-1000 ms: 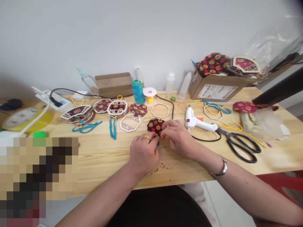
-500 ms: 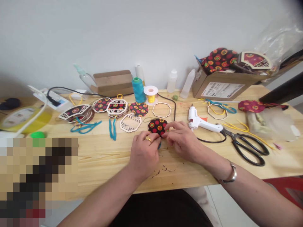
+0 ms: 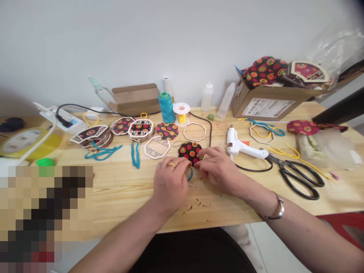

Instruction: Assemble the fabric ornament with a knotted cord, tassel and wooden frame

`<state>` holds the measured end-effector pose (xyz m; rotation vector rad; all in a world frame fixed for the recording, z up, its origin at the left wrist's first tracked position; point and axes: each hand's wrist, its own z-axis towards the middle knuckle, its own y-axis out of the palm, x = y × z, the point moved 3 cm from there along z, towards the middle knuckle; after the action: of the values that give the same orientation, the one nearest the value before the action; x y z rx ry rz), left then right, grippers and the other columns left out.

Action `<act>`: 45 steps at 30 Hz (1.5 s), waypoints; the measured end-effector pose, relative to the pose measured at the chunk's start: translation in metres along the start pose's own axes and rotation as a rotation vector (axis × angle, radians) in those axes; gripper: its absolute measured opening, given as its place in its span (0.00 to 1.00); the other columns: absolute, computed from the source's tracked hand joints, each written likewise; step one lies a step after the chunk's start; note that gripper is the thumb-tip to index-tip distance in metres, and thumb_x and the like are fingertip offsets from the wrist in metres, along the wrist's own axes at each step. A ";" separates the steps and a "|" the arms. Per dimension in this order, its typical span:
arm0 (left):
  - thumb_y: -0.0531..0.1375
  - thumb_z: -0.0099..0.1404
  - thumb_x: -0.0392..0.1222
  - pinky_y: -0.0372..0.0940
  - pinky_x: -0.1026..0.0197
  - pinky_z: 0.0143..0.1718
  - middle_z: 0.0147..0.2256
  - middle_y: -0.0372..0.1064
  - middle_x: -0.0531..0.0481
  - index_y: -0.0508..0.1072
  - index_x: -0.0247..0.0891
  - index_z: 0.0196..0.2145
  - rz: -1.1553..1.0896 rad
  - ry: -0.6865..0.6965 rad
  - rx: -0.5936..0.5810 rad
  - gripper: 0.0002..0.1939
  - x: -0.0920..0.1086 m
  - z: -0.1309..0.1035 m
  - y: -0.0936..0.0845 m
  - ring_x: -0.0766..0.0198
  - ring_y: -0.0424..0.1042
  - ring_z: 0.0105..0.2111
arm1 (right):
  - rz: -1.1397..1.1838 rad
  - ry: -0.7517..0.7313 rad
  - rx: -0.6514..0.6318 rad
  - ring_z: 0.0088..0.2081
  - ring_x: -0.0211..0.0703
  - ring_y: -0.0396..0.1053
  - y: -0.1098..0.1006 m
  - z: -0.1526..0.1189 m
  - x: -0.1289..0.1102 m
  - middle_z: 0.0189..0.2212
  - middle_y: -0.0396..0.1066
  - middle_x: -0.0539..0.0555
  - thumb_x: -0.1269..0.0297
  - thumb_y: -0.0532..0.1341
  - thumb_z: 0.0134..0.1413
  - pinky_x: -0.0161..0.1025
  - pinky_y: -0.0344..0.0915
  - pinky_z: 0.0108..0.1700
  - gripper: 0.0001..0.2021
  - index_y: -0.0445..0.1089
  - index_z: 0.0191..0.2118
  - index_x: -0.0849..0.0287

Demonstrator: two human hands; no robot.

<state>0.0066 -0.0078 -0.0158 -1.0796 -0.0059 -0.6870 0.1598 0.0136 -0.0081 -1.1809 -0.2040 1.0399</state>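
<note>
A black fabric piece (image 3: 190, 151) with red and yellow flowers lies flat on the wooden table before me. My right hand (image 3: 217, 169) grips its lower right edge, fingers bent and pressed together. At its lower left edge is my left hand (image 3: 172, 180), ring on a finger and fingertips curled closed; what they pinch is hidden. A blue cord (image 3: 190, 174) curves out below the fabric between both hands. Just up and left lies a pale openwork frame (image 3: 157, 148), with a thin plain outline frame (image 3: 195, 132) behind the fabric.
On the right lie a white glue gun (image 3: 247, 148) and black-handled scissors (image 3: 301, 176). A cardboard box (image 3: 265, 102) stands behind them. Blue thread (image 3: 166, 109) and a yellow spool (image 3: 182, 113) stand at the back. Stacked ornaments (image 3: 92, 136) with blue cords sit left.
My left hand has shifted slightly left and down, away from the fabric's middle, and more of the blue cord shows. My right hand stays nearly in place at the fabric.
</note>
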 end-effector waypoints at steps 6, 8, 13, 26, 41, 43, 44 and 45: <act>0.52 0.57 0.26 0.63 0.50 0.40 0.37 0.75 0.47 0.76 0.37 0.37 0.028 -0.004 -0.013 0.16 -0.002 0.001 0.000 0.55 0.66 0.38 | -0.014 -0.005 -0.012 0.46 0.47 0.66 -0.001 0.001 -0.001 0.26 0.72 0.54 0.81 0.52 0.47 0.44 0.57 0.44 0.12 0.64 0.20 0.59; 0.53 0.58 0.26 0.63 0.51 0.39 0.36 0.75 0.47 0.77 0.37 0.37 0.052 0.009 -0.017 0.16 0.000 0.001 0.001 0.55 0.66 0.38 | -0.015 0.002 -0.018 0.45 0.47 0.66 -0.001 0.002 -0.002 0.26 0.72 0.54 0.81 0.52 0.47 0.44 0.58 0.44 0.13 0.64 0.20 0.59; 0.53 0.59 0.27 0.62 0.51 0.37 0.36 0.75 0.46 0.77 0.36 0.34 0.088 0.049 -0.018 0.14 0.003 0.000 0.001 0.54 0.66 0.38 | -0.013 -0.012 -0.008 0.45 0.47 0.65 -0.003 0.002 -0.003 0.25 0.72 0.54 0.80 0.52 0.48 0.44 0.58 0.44 0.12 0.64 0.20 0.59; 0.53 0.59 0.28 0.62 0.51 0.37 0.37 0.75 0.46 0.77 0.37 0.34 0.084 0.040 -0.026 0.13 0.003 0.000 0.001 0.54 0.68 0.38 | -0.023 -0.053 -0.029 0.47 0.49 0.64 -0.001 0.002 -0.004 0.27 0.75 0.52 0.78 0.53 0.51 0.44 0.57 0.44 0.12 0.64 0.21 0.60; 0.53 0.57 0.26 0.62 0.50 0.38 0.37 0.75 0.46 0.76 0.36 0.35 0.073 0.035 -0.012 0.14 0.002 0.000 -0.001 0.54 0.69 0.39 | -0.062 -0.108 0.015 0.48 0.48 0.63 -0.002 0.001 -0.005 0.33 0.76 0.52 0.78 0.53 0.52 0.45 0.57 0.45 0.12 0.66 0.23 0.59; 0.52 0.55 0.24 0.62 0.50 0.39 0.39 0.75 0.46 0.75 0.35 0.37 0.064 0.001 0.011 0.17 -0.001 0.000 -0.003 0.53 0.69 0.40 | -0.044 -0.087 0.047 0.48 0.48 0.64 -0.004 0.001 -0.005 0.37 0.76 0.52 0.79 0.53 0.52 0.44 0.58 0.44 0.12 0.66 0.23 0.60; 0.52 0.54 0.24 0.63 0.50 0.40 0.40 0.75 0.45 0.74 0.35 0.38 0.066 -0.016 0.021 0.18 -0.003 0.001 -0.003 0.53 0.69 0.40 | -0.043 -0.079 0.050 0.48 0.48 0.63 -0.004 0.001 -0.004 0.38 0.76 0.52 0.79 0.54 0.52 0.44 0.58 0.44 0.11 0.66 0.23 0.60; 0.52 0.54 0.24 0.63 0.50 0.40 0.40 0.75 0.45 0.74 0.35 0.38 0.070 -0.027 0.028 0.18 -0.004 0.001 -0.003 0.53 0.69 0.41 | -0.046 -0.079 0.043 0.48 0.48 0.63 -0.003 0.001 -0.004 0.38 0.76 0.52 0.79 0.54 0.52 0.45 0.58 0.44 0.11 0.66 0.24 0.60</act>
<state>0.0023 -0.0062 -0.0139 -1.0568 -0.0011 -0.6081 0.1585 0.0113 -0.0033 -1.0927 -0.2684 1.0470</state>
